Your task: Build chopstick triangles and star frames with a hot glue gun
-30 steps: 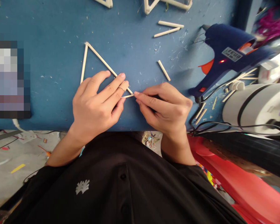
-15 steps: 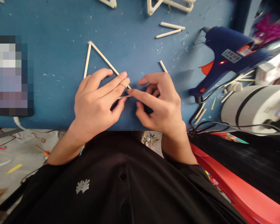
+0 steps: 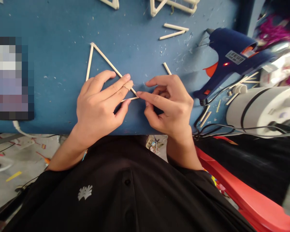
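Note:
A triangle of thin wooden sticks (image 3: 106,58) lies on the blue table, its far corner joined. My left hand (image 3: 99,100) covers much of it, holding it down with its fingers stretched over the long slanting stick and its thumb by the lower stick. The left part of the triangle is hidden under that hand. My right hand (image 3: 170,104) reaches its index fingertip to the corner nearest it, where two sticks meet. Its other fingers are curled loosely and apart, with nothing seen in them. Just beyond its knuckles lies a short stick (image 3: 167,68).
A blue glue gun (image 3: 232,48) with a lit red light lies at right, above a white cable reel (image 3: 251,111) and cables. Two loose sticks (image 3: 172,34) and joined stick frames (image 3: 178,4) lie at the back. A blurred-out device (image 3: 30,80) is at left.
My right hand has shifted slightly right, its index fingertip sliding to the triangle's corner, which shows more now. My left hand stays on the sticks. The view has shifted slightly.

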Demonstrator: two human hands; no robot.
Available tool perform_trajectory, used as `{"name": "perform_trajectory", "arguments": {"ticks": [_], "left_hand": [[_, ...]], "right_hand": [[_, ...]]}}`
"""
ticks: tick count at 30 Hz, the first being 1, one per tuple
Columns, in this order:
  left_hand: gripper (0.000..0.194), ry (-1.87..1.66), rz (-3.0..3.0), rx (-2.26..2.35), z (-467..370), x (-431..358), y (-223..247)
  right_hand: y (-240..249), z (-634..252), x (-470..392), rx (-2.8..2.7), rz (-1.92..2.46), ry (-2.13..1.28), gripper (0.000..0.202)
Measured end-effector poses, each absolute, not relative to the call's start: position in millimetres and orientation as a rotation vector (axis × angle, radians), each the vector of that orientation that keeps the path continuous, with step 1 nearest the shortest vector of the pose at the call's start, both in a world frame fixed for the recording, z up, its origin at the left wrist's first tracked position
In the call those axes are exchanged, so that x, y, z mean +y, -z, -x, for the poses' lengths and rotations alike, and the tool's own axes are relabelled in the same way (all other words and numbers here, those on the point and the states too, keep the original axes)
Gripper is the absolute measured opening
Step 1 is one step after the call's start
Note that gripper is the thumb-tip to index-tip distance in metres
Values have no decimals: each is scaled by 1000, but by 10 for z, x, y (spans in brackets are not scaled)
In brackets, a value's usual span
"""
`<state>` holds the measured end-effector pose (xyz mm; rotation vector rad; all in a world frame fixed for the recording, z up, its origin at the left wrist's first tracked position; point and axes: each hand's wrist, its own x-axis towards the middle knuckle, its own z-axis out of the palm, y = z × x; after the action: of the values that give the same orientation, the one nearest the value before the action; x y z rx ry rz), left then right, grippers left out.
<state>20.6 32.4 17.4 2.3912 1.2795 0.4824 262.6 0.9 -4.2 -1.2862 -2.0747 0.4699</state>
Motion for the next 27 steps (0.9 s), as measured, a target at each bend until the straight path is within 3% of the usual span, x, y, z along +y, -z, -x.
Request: {"name": "perform_trajectory", "arguments": {"ticks": [6, 27], "left_hand": [[47, -507, -2442, 1286, -233, 269, -176], [53, -623, -2386, 1299, -390, 117, -49]], "right_hand": [[7, -2567, 50, -2084, 1219, -301, 45], [32, -2578, 26, -2074, 1250, -355, 49]]}}
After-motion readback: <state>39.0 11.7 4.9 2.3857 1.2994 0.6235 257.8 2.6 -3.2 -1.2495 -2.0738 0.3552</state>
